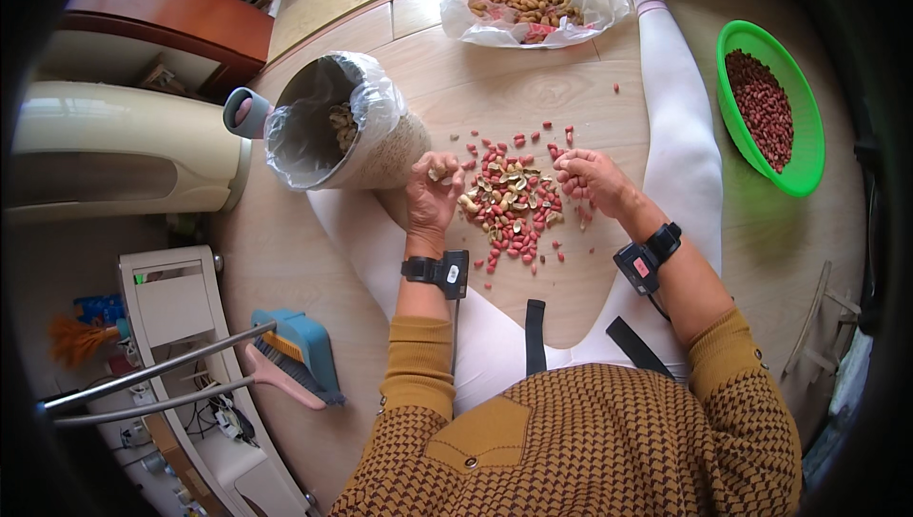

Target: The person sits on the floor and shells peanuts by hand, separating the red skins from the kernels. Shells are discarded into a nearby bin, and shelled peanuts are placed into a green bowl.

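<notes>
My left hand (432,204) is raised beside the lined bin, its fingers curled around a piece of peanut shell (436,173). On the floor between my legs lies a loose pile of red-skinned peanut kernels (526,237) mixed with split peanut shells (515,189). At the pile's right edge is my right hand (595,178), thumb and fingers bent together. Reddish kernels show by its fingertips; whether they are held or lie beneath is unclear. The bin (378,153) has a clear plastic liner (303,139) and some shells (343,126) inside.
An open plastic bag (606,7) of unshelled peanuts (528,0) stands ahead. Right of my outstretched leg, a green basket (809,132) holds red kernels (760,110). A broom (285,378) and blue dustpan (314,346) are at left, near a white cabinet (171,303).
</notes>
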Demonstrator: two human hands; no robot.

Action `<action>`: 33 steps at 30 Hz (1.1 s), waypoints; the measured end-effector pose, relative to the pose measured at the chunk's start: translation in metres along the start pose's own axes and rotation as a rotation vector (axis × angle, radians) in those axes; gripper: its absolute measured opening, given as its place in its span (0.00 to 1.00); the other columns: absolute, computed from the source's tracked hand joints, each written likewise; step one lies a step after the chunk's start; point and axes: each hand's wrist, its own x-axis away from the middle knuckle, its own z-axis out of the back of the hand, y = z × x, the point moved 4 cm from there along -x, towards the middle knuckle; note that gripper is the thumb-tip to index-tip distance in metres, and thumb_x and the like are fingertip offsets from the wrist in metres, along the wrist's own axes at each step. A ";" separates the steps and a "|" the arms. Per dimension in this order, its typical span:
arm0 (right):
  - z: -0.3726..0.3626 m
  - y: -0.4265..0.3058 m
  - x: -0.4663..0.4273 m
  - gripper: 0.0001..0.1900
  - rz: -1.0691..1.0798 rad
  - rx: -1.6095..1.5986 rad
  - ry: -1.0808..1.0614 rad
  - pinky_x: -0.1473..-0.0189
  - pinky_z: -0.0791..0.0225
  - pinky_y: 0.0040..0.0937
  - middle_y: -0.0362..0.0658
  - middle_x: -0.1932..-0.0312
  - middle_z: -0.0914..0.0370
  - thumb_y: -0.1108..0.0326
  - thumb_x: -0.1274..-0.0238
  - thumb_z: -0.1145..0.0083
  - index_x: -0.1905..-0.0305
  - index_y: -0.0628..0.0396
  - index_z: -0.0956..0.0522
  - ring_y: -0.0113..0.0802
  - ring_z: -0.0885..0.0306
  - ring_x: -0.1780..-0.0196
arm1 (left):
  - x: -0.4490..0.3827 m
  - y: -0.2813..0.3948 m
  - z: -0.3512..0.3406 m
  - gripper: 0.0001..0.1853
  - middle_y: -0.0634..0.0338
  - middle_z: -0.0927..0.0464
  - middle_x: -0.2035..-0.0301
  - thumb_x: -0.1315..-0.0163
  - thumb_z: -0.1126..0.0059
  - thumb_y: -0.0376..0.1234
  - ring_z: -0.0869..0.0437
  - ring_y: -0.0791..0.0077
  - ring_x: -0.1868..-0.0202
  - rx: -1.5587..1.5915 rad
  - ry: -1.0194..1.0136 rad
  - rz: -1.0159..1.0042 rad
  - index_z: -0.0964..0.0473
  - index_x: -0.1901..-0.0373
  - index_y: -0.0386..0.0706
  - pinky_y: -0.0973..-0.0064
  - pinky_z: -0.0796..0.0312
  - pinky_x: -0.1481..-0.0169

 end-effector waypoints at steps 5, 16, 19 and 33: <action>0.000 0.001 0.004 0.09 0.013 0.019 -0.004 0.67 0.28 0.16 0.35 0.68 0.23 0.64 0.31 0.43 0.54 0.56 0.22 0.19 0.24 0.69 | 0.008 0.005 0.001 0.06 0.60 0.22 0.68 0.36 0.39 0.35 0.23 0.75 0.73 -0.131 -0.012 -0.058 0.26 0.68 0.46 0.85 0.34 0.76; 0.001 0.003 0.004 0.08 0.021 -0.003 -0.016 0.69 0.30 0.16 0.34 0.68 0.22 0.63 0.33 0.40 0.55 0.53 0.21 0.17 0.25 0.70 | 0.005 -0.034 0.027 0.10 0.63 0.18 0.78 0.40 0.30 0.34 0.22 0.85 0.81 -1.391 0.348 -0.197 0.19 0.73 0.37 0.82 0.30 0.77; 0.002 0.003 0.004 0.08 0.019 -0.006 -0.010 0.69 0.30 0.15 0.34 0.68 0.22 0.63 0.33 0.40 0.56 0.53 0.21 0.17 0.25 0.70 | 0.003 -0.039 0.020 0.09 0.62 0.18 0.78 0.41 0.30 0.33 0.20 0.86 0.78 -1.566 0.225 -0.517 0.18 0.73 0.38 0.82 0.30 0.76; 0.001 0.004 0.002 0.06 0.021 0.019 -0.006 0.69 0.29 0.15 0.35 0.68 0.22 0.64 0.32 0.40 0.57 0.53 0.21 0.17 0.25 0.69 | 0.020 0.007 0.013 0.03 0.59 0.22 0.66 0.36 0.44 0.30 0.23 0.76 0.73 -0.127 0.130 0.010 0.24 0.63 0.41 0.83 0.33 0.76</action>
